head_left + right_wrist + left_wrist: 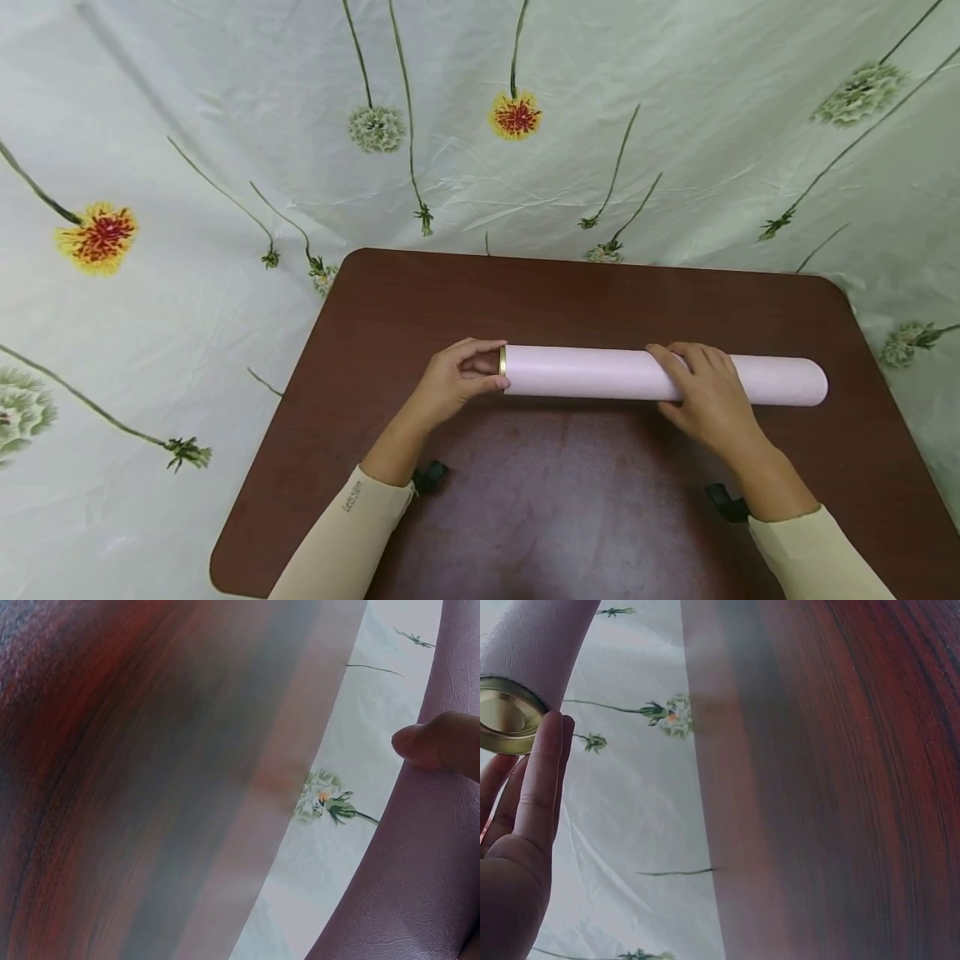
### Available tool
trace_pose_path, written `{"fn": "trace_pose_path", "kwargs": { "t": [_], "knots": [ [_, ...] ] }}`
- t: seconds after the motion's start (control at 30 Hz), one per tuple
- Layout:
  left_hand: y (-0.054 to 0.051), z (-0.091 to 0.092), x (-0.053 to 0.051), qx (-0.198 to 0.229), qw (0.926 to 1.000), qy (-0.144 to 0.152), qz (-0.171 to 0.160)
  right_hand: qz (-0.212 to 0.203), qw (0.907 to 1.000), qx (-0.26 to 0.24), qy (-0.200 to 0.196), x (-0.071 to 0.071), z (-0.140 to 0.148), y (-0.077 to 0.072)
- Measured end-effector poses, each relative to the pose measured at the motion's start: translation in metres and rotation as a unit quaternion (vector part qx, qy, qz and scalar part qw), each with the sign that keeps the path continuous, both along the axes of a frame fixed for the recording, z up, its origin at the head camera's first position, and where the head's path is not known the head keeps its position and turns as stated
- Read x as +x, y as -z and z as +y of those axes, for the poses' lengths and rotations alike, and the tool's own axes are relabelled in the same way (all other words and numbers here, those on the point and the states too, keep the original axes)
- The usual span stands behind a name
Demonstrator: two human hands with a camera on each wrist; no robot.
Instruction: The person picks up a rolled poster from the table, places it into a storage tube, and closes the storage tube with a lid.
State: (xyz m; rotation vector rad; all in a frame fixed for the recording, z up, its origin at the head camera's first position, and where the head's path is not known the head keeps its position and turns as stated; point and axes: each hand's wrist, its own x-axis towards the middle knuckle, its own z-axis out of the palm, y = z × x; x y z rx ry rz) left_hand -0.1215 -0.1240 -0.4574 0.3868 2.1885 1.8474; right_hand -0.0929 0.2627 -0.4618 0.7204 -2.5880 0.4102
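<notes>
A long pale pink cardboard tube with a gold metal end lies crosswise over the table in the head view. My left hand holds its left end, thumb below and fingers above the rim. In the left wrist view, fingers of that hand reach up to the gold metal end. Right of the tube's middle, my right hand grips it from above, fingers over the far side. The right wrist view has the thumb against the textured tube. Whether the tube touches the tabletop, I cannot tell.
The brown wooden table has rounded corners. Behind it and to its left hangs a pale sheet printed with dandelions and yellow-red flowers. Dark straps show at both wrists, beside the cream sleeves.
</notes>
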Motion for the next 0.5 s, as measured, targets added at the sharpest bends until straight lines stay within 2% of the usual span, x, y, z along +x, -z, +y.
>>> {"fn": "trace_pose_path", "kwargs": {
  "t": [0.3,0.4,0.5],
  "knots": [
    [0.0028,0.0001,0.0004,-0.012,0.9996,-0.015,0.020,-0.002,1.0000,0.007,0.002,0.0033,-0.0034,0.0012],
    [0.0022,0.0001,0.0000,-0.001,0.9992,-0.023,0.032,0.000,1.0000,0.009,0.000,0.0026,-0.0057,0.0003],
    [0.0016,-0.0001,-0.0003,0.014,0.9991,-0.029,0.029,0.002,0.9999,0.012,-0.002,0.0009,-0.0076,-0.0012]
  ]
}}
